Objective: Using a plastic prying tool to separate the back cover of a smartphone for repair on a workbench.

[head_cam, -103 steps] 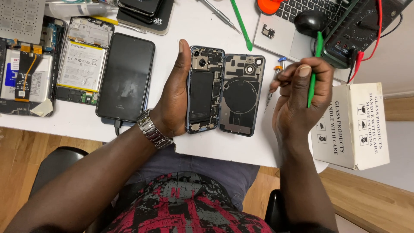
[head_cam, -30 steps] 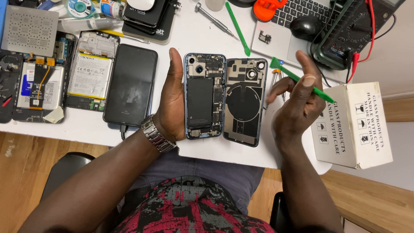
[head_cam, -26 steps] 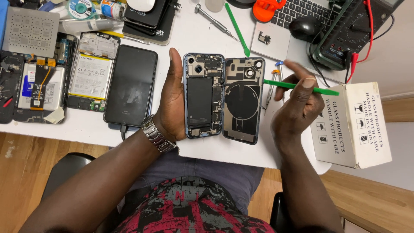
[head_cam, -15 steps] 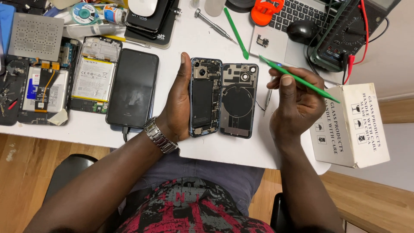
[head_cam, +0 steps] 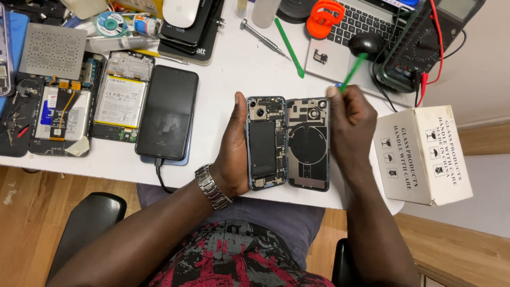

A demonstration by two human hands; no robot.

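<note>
1. The opened blue-framed smartphone body (head_cam: 264, 142), its black battery and circuit boards exposed, lies face up on the white table (head_cam: 234, 69) near the front edge, right in front of the person.
2. Its detached back panel (head_cam: 308, 143), dark grey with a round coil and camera holes, lies just beside the body on the right, long edges touching or nearly so.
3. The left hand (head_cam: 232, 149) cups the left edge of the phone body, thumb pointing up along the frame and palm against its side; a silver metal wristwatch (head_cam: 212, 186) sits on that wrist.
4. The right hand (head_cam: 350, 125) rests at the right edge of the back panel, fingers curled shut around a thin green plastic pry stick (head_cam: 351, 72), which slants up and to the right and looks blurred.
5. The two hands stay apart, one on each side of the opened phone.
6. To the left lies a black smartphone (head_cam: 167, 111) with a dark screen, a cable plugged in at its lower end, and beside it two more opened phones (head_cam: 119, 95) showing batteries.
7. Behind the hands lie a second green pry stick (head_cam: 289, 48), a metal screwdriver (head_cam: 263, 38), an orange suction cup (head_cam: 325, 13) and a black computer mouse (head_cam: 366, 43) on a grey laptop (head_cam: 345, 58).
8. A white cardboard box (head_cam: 422, 154) stands at the right table edge.
</note>
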